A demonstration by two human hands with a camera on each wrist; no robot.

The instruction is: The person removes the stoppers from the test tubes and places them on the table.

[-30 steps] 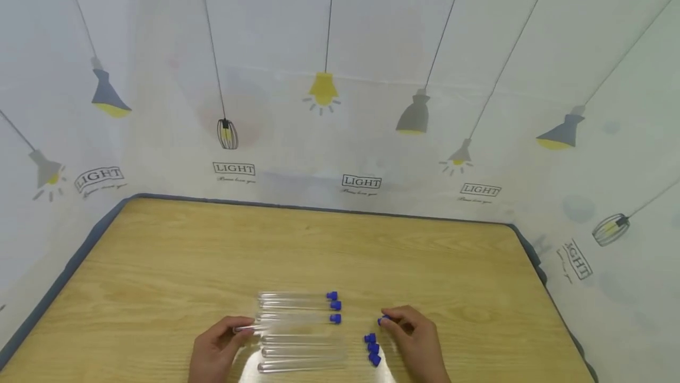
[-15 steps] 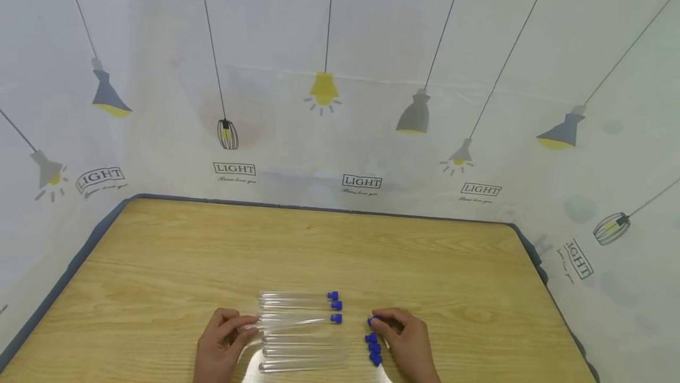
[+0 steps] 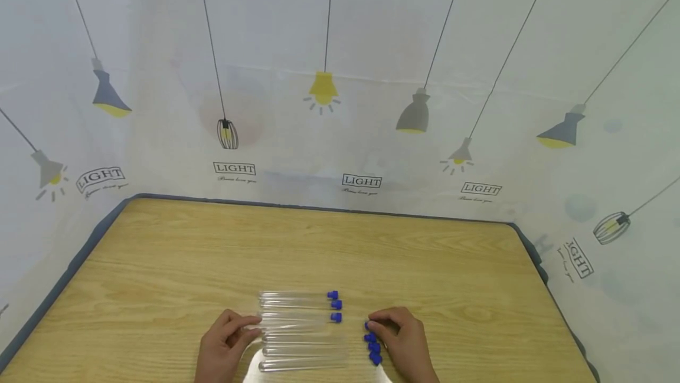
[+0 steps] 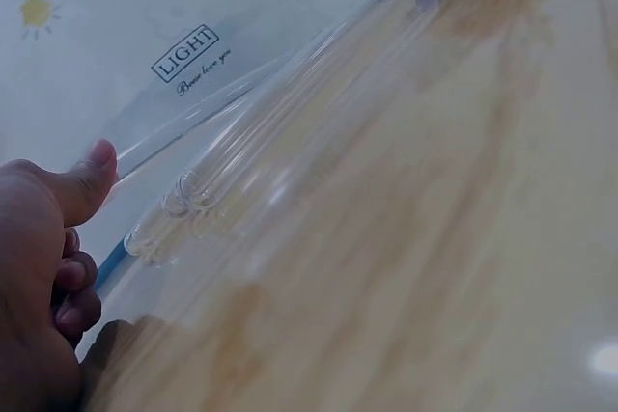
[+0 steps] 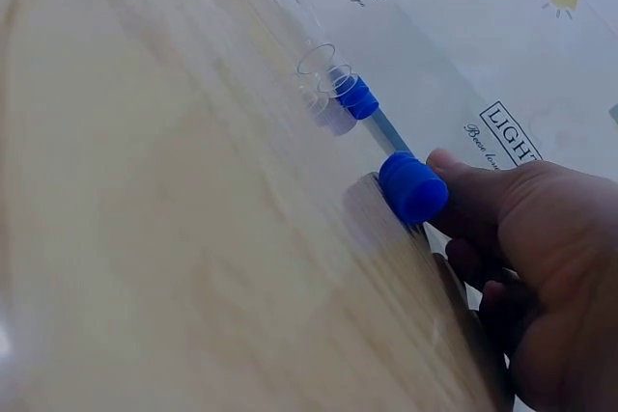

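My left hand [image 3: 225, 341] pinches the rounded end of a clear test tube [image 4: 183, 127] between thumb and forefinger. The tube slants over the others, its open end pointing right. My right hand [image 3: 404, 339] pinches a blue cap [image 3: 366, 325] between thumb and fingertips, mostly hidden by them. Just below it several loose blue caps [image 3: 375, 359] lie in a short row. In the right wrist view a near blue cap [image 5: 413, 185] overlaps the fingers. Uncapped test tubes [image 3: 303, 365] lie side by side between my hands; behind them lie three capped tubes [image 3: 294, 295].
The wooden table [image 3: 297, 247] has a dark blue edge along its back and sides. Around it hangs a pale sheet [image 3: 287, 29] printed with lamps and the word LIGHT. Light glares off the tabletop near the front.
My right hand has moved left with the cap, coming close to the row of loose caps. The left hand has shifted slightly right with its tube.
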